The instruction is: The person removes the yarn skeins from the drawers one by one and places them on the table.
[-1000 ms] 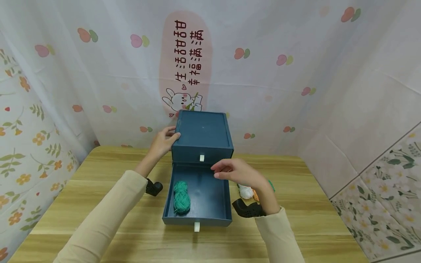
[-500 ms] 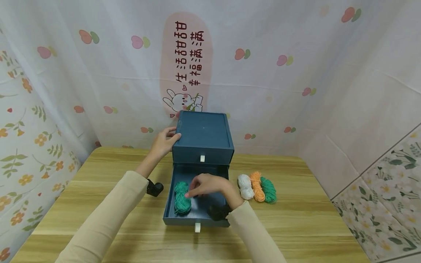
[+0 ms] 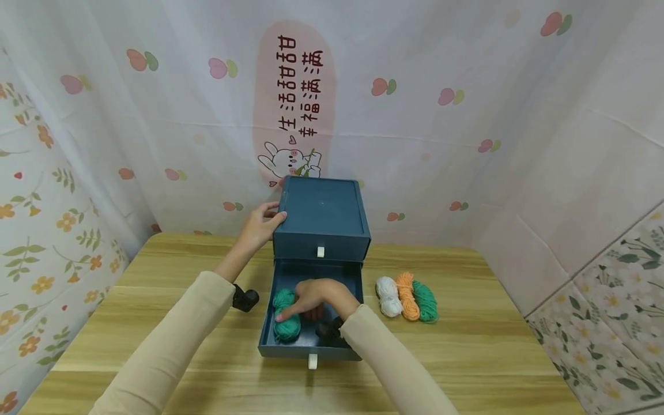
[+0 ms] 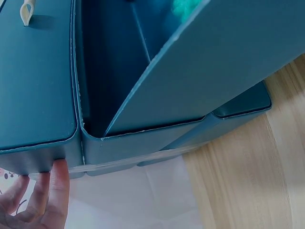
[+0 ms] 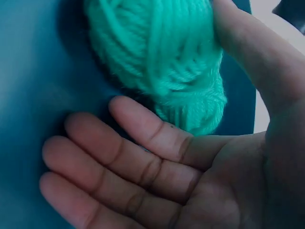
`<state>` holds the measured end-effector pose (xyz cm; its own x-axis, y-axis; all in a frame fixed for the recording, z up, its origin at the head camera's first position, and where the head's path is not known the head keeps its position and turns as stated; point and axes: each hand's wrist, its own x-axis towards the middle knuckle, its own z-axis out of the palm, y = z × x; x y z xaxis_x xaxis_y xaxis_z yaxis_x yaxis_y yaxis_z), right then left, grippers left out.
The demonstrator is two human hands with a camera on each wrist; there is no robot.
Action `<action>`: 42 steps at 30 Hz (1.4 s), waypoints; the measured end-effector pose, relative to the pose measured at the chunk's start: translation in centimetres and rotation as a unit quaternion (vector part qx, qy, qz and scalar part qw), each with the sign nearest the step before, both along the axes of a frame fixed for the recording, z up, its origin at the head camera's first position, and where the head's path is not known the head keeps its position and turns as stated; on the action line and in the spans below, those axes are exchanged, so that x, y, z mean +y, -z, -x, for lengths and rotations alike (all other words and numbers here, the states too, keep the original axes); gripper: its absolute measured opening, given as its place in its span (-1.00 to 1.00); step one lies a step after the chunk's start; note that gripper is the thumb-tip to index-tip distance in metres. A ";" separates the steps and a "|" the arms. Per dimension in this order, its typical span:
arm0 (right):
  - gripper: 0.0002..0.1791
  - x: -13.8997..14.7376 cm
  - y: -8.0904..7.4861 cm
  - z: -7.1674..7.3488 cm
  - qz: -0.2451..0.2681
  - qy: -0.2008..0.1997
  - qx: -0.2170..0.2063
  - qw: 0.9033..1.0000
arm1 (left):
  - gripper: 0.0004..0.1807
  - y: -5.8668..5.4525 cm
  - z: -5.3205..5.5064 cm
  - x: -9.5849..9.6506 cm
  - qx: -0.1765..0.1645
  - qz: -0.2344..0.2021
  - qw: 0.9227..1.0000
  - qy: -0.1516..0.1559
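A dark blue box with two drawers (image 3: 324,204) stands on the table, its lower drawer (image 3: 287,351) pulled out. In that drawer lies a green skein of yarn (image 3: 287,329), tied at the middle. My right hand (image 3: 313,293) reaches down over the skein, its thumb along the far side. In the right wrist view, the fingers of the right hand (image 5: 190,179) are spread beside the yarn (image 5: 157,43), apart from it or barely touching. My left hand (image 3: 259,223) rests against the box's left side, with straight fingertips on the wall in the left wrist view.
Right of the box, white yarn (image 3: 388,297), orange yarn (image 3: 407,297) and another green skein (image 3: 425,301) lie side by side on the wooden table (image 3: 467,346). A printed curtain (image 3: 415,144) hangs behind. White pull tabs (image 3: 313,361) stick out from the drawer fronts.
My right hand has moved left and down from above the drawer's right side to the green skein, uncovering the yarn on the table. The left hand stays on the box.
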<state>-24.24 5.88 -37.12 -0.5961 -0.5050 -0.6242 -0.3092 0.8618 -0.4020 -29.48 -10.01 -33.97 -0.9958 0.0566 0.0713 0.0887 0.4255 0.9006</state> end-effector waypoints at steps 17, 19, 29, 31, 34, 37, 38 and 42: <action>-0.80 0.0 0.3 -0.5 0.000 0.012 0.025 1.000 | -0.41 0.0 -0.1 0.2 0.003 -0.004 1.000 0.002; -0.81 0.2 -0.1 -0.5 0.004 0.014 0.020 1.000 | -0.41 -0.1 -0.1 0.2 0.001 -0.007 1.000 0.003; -0.67 2.0 -1.8 -0.5 0.088 0.023 0.019 0.996 | -0.41 -0.2 -0.2 0.0 0.000 0.000 1.000 0.001; -0.68 2.5 -2.2 -0.6 0.109 0.031 0.019 0.993 | -0.41 -0.2 -0.2 0.0 0.001 -0.003 1.000 0.002; -0.66 3.4 -3.0 -0.8 0.141 0.037 0.026 0.989 | -0.40 -0.2 -0.1 -0.1 -0.001 -0.010 1.000 0.001; -0.65 4.3 -3.5 -1.1 0.170 0.051 0.034 0.983 | -0.40 -0.1 -0.1 -0.1 0.000 -0.007 1.000 0.002; -0.65 4.6 -3.6 -1.2 0.177 0.057 0.040 0.982 | -0.40 -0.1 0.0 0.0 0.000 -0.007 1.000 0.002; -0.64 5.8 -3.5 -1.3 0.199 0.091 0.057 0.974 | -0.40 -0.1 0.0 0.0 0.000 0.002 1.000 0.003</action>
<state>-22.94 11.64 -33.60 -0.7524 -0.5735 -0.3241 -0.2291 0.6891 -0.6875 -29.44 -10.03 -33.91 -0.9956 0.0625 0.0704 0.0905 0.4294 0.8986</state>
